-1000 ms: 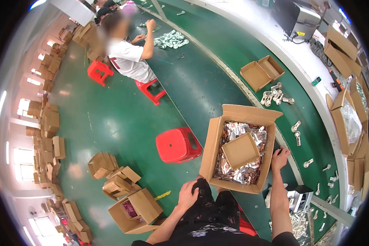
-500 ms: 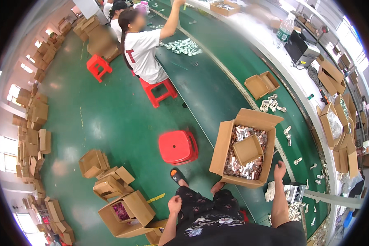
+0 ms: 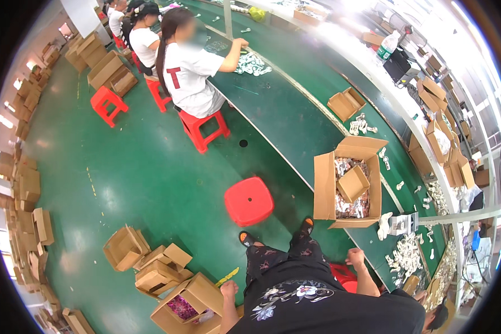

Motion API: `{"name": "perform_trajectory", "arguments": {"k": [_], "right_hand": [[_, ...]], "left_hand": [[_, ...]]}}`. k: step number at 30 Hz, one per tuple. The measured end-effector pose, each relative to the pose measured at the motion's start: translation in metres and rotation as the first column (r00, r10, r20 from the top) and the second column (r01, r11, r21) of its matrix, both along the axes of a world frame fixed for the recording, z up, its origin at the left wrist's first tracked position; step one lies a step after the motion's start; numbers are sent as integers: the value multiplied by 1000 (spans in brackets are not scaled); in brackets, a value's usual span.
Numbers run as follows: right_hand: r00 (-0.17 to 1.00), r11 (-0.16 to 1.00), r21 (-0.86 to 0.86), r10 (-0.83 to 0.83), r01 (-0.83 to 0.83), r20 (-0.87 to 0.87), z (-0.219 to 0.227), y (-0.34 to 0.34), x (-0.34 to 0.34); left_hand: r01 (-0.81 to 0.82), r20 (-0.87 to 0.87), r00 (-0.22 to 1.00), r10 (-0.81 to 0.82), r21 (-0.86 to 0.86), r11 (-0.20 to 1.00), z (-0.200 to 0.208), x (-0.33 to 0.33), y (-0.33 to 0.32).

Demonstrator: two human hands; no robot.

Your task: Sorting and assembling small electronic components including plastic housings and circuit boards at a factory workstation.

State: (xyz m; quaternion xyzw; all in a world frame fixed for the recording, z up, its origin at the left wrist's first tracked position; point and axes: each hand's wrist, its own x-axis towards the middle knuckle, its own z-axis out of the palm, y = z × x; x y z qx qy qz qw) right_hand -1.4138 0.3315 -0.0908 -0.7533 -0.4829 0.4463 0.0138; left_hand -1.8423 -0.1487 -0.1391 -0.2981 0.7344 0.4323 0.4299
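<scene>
At the green desk's (image 3: pixel 284 131) edge, a brown cardboard box (image 3: pixel 324 189) is supported, presumably freeing left hand (image 3: pixel 229 288) and right hand (image 3: pixel 355 258), both empty.

Both hands (image 3: pixel 355 256) hang near open cardboard boxes (image 3: pixel 324 186).

A co-worker in a white shirt (image 3: pixel 192 83) sits on a red stool (image 3: pixel 204 131) before a heap of pale parts (image 3: pixel 253 64) on a long dark worktable (image 3: pixel 281 125). Others in white sit farther up the row. A second red stool (image 3: pixel 249 201) stands unoccupied on the green floor (image 3: pixel 161 183), and another (image 3: pixel 108 104) stands behind the seated row. Beyond the table, a small open carton (image 3: pixel 345 104) rests beside a cluster of pale pieces (image 3: pixel 362 124); a clear bottle (image 3: pixel 388 45) stands on the white bench. Cardboard boxes (image 3: pixel 26 183) line the left wall.
</scene>
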Motion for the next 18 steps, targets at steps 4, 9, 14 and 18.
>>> {"name": "perform_trajectory", "arguments": {"k": [4, 9, 14, 18], "right_hand": [[936, 819, -462, 344, -340, -79, 13, -51, -67], [760, 735, -358, 643, -576, 98, 2, -63, -129], [744, 742, -66, 664, -668, -70, -27, -26, -179], [730, 728, -57, 683, -683, -29, -36, -3, -221]], "left_hand": [[-44, -95, 994, 51, 81, 996, -13, -41, 0], [-35, -107, 993, 48, 118, 992, -12, -70, 25], [-66, -120, 989, 86, 158, 985, -11, -77, 27], [-28, -57, 998, 35, 123, 992, -3, -77, 24]]}}
